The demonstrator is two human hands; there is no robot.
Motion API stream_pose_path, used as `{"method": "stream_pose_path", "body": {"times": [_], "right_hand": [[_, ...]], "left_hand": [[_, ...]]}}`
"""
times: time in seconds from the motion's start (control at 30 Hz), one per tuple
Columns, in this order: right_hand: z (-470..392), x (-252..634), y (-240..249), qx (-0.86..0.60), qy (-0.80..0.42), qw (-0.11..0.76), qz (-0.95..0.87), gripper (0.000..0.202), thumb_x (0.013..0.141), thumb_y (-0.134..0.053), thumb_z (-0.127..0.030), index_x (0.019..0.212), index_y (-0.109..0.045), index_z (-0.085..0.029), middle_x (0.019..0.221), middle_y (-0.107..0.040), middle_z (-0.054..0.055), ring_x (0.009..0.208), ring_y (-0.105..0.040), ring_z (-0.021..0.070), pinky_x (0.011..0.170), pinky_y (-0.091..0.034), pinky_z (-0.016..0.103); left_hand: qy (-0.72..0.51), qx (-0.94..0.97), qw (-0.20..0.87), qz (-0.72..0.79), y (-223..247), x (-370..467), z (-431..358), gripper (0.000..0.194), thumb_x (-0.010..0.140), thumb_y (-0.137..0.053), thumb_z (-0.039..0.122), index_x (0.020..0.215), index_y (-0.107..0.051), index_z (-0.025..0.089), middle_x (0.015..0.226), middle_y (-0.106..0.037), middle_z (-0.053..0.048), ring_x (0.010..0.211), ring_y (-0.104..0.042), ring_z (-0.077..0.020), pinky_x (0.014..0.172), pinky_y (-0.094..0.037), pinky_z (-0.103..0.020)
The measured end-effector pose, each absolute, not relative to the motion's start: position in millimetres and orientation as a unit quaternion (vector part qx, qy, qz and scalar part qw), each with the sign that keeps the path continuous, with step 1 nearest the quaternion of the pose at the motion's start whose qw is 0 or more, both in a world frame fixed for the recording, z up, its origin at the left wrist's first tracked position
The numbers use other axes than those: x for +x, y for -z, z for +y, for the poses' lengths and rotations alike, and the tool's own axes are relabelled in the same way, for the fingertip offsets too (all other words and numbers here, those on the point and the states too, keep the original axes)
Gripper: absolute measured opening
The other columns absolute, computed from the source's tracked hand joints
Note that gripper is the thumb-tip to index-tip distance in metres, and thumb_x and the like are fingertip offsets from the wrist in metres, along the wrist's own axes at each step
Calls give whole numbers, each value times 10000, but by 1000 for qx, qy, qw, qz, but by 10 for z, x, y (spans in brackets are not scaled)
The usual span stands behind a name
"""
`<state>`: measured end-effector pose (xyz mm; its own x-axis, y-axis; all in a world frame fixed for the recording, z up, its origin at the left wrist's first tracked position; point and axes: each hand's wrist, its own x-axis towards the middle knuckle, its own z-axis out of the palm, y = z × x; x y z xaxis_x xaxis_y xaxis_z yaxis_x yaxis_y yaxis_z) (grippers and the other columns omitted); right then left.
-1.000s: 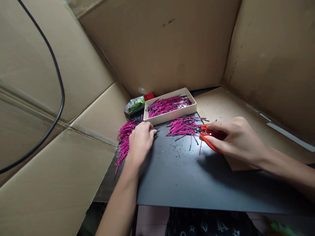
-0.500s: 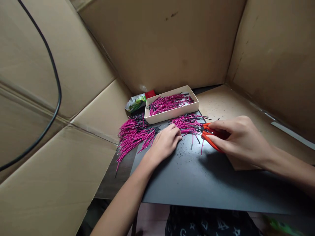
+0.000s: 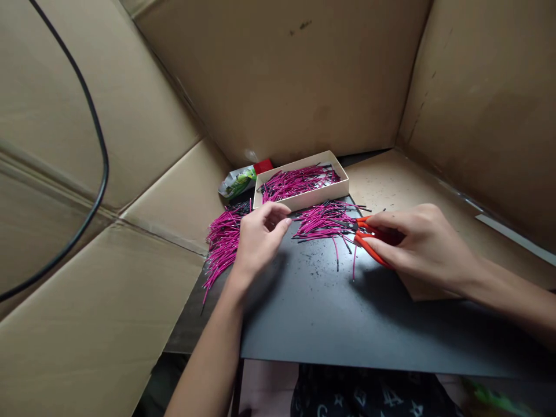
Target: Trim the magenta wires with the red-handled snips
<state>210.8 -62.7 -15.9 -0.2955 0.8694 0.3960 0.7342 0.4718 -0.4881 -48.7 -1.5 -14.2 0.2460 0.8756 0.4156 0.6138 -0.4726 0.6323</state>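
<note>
My right hand (image 3: 428,243) is closed around the orange-red handles of a pair of pliers (image 3: 369,240). Their dark jaws lie over the right side of a loose heap of pink, black-tipped wires (image 3: 319,219). My left hand (image 3: 263,234) is raised above the front of the box, fingers curved and thumb apart, with nothing visible in it. Partly behind that hand lies a second pile of pink wires (image 3: 221,243). A cream box (image 3: 304,200) behind the hands holds many more such wires.
Cardboard walls (image 3: 278,75) enclose the dark work surface (image 3: 304,324) on the left, back and right. A green, white and red packet (image 3: 238,180) lies left of the box. A cardboard sheet (image 3: 391,174) covers the right side. A black cable (image 3: 102,156) hangs at left.
My left hand has moved left and a little up, away from the middle heap, and its fingers have loosened. My right hand and the pliers have hardly moved.
</note>
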Motion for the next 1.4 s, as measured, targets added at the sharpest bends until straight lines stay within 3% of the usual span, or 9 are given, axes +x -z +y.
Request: {"method": "stream_pose_path", "body": {"times": [0.33, 0.57, 0.77, 0.93, 1.07, 1.23, 1.4], "right_hand": [[-619, 2107, 148, -500, -112, 309, -801, 215, 839, -551, -306, 733, -686, -176, 517, -523, -10, 478, -401, 103, 488, -263, 276], [-613, 2100, 160, -497, -113, 317, -800, 221, 835, -548, -310, 734, -689, -174, 521, -523, -11, 476, -402, 102, 486, -264, 271], [-625, 2097, 163, -493, -106, 341, -794, 163, 797, -582, -274, 805, -712, -175, 522, -529, -25, 468, -406, 95, 482, -268, 264], [-617, 2099, 171, -490, -105, 328, -801, 153, 789, -584, -276, 715, -675, -177, 512, -507, -30, 469, -390, 92, 485, -266, 264], [-609, 2098, 171, -494, -104, 317, -803, 178, 797, -575, -291, 697, -668, -177, 515, -514, -23, 477, -397, 95, 490, -273, 264], [-620, 2076, 163, -482, -110, 320, -808, 181, 798, -569, -278, 786, -713, -168, 539, -565, -8, 480, -431, 99, 489, -287, 263], [-640, 2065, 181, -468, -102, 324, -816, 220, 774, -595, -290, 871, -732, -147, 547, -598, 6, 470, -468, 103, 486, -304, 262]], "left_hand": [[-392, 754, 204, 486, 129, -510, -4, 107, 755, -633, 140, 860, -651, 146, 729, -615, -17, 624, -540, -105, 562, -439, -230], [-376, 765, 226, 470, 199, -440, -24, 171, 784, -619, 145, 944, -677, 139, 842, -666, -56, 704, -587, -125, 608, -476, -243], [-378, 771, 260, 441, 231, -348, -70, 43, 780, -669, 185, 783, -678, 144, 808, -663, -48, 728, -606, -134, 621, -498, -237], [-352, 735, 393, 426, 238, -263, -140, 55, 757, -683, 154, 763, -640, 119, 872, -668, -66, 610, -596, -102, 460, -474, -190], [-371, 696, 489, 373, 228, -209, -209, 138, 774, -670, 134, 716, -547, 112, 971, -671, -98, 589, -651, -112, 464, -527, -213], [-388, 686, 511, 343, 234, -199, -233, 129, 773, -689, 131, 763, -562, 116, 790, -683, -69, 581, -658, -133, 533, -568, -261], [-400, 692, 489, 351, 252, -196, -221, 129, 728, -725, 106, 752, -599, 120, 708, -645, -31, 578, -621, -113, 519, -544, -226]]}}
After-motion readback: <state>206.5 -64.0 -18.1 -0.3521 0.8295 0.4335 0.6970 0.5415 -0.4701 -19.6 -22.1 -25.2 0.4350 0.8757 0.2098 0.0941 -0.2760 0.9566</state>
